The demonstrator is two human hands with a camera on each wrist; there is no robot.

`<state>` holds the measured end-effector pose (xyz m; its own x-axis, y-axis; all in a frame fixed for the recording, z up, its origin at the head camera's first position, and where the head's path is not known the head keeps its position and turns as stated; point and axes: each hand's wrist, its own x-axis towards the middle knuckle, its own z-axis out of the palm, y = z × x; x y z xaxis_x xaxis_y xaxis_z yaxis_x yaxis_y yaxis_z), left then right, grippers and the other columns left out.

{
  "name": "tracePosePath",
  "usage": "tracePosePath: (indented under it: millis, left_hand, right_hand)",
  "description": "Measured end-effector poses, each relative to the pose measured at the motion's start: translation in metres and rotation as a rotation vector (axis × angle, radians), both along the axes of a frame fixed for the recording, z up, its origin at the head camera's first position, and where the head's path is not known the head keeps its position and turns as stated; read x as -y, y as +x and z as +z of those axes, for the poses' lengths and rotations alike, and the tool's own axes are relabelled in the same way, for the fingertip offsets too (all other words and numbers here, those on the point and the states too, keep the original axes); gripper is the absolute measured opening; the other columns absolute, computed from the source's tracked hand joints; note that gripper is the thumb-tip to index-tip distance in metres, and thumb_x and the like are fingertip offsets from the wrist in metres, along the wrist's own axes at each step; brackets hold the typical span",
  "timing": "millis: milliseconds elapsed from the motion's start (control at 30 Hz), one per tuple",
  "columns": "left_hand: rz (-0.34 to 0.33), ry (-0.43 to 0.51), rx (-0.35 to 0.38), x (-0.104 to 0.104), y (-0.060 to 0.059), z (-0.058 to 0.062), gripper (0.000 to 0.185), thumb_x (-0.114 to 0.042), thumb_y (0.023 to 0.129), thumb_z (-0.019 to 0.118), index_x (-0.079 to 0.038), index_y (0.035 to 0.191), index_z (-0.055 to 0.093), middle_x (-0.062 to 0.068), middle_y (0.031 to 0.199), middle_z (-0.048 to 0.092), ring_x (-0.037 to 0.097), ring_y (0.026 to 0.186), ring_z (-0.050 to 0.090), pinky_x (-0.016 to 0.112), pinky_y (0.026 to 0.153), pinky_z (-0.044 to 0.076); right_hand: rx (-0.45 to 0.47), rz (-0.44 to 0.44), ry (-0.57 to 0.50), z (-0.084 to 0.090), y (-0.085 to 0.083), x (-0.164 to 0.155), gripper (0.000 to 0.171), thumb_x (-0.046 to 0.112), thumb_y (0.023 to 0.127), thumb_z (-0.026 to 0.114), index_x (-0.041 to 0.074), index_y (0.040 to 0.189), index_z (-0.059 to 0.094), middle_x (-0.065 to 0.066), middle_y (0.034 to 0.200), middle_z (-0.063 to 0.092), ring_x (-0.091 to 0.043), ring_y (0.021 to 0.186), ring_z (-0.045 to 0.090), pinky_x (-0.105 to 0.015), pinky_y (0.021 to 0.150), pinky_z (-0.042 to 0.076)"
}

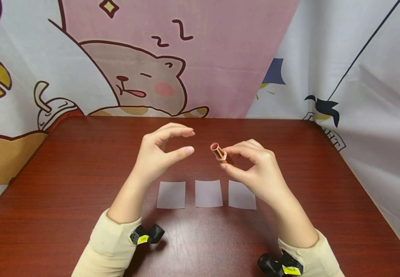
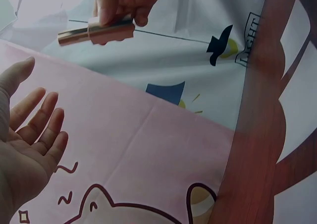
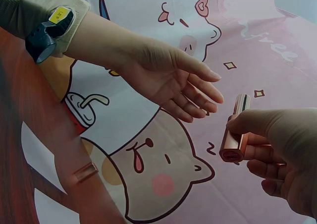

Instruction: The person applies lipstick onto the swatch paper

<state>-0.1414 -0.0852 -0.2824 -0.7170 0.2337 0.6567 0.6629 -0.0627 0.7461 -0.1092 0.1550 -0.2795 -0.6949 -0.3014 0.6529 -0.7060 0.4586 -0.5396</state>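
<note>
My right hand (image 1: 255, 161) pinches an uncapped lipstick tube (image 1: 218, 152) between thumb and fingers, above the table. Its shiny gold inner tube (image 2: 73, 37) sticks out of a wider rose-gold base (image 2: 111, 30). The gold end leans toward my left hand in the head view; a dull pink shows inside its rim. My left hand (image 1: 158, 150) hovers to the left of the lipstick, apart from it, fingers spread and relaxed with nothing in them. In the right wrist view the left palm (image 3: 163, 78) is turned toward the lipstick.
Three white paper squares lie in a row on the red-brown table (image 1: 65, 192): left square (image 1: 171, 195), middle square (image 1: 208, 194), right square (image 1: 239, 195), partly behind my right hand. A cartoon-printed cloth (image 1: 220, 57) hangs behind. A black camera (image 1: 148, 234) sits on the left wrist.
</note>
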Motion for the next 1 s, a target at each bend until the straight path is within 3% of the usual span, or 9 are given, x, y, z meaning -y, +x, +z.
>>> tracePosePath:
  millis: [533, 1000]
  left_hand:
    - [-0.073, 0.030, 0.000, -0.020, 0.011, -0.001, 0.031, 0.011, 0.072, 0.075, 0.008, 0.102, 0.068, 0.012, 0.103, 0.067, 0.028, 0.101, 0.060, 0.043, 0.094, 0.043]
    - [-0.058, -0.013, 0.011, -0.029, 0.016, -0.006, 0.031, 0.009, 0.073, 0.078, 0.004, 0.102, 0.070, 0.009, 0.102, 0.067, 0.023, 0.100, 0.062, 0.040, 0.098, 0.040]
  right_hand:
    - [-0.009, 0.021, -0.011, 0.001, 0.003, 0.002, 0.026, -0.001, 0.069, 0.081, 0.009, 0.092, 0.075, 0.005, 0.087, 0.069, -0.013, 0.086, 0.057, -0.029, 0.074, 0.045]
    - [-0.018, 0.052, -0.016, 0.000, 0.004, 0.005, 0.026, -0.001, 0.069, 0.082, 0.009, 0.092, 0.074, 0.005, 0.087, 0.069, -0.013, 0.085, 0.057, -0.025, 0.075, 0.044]
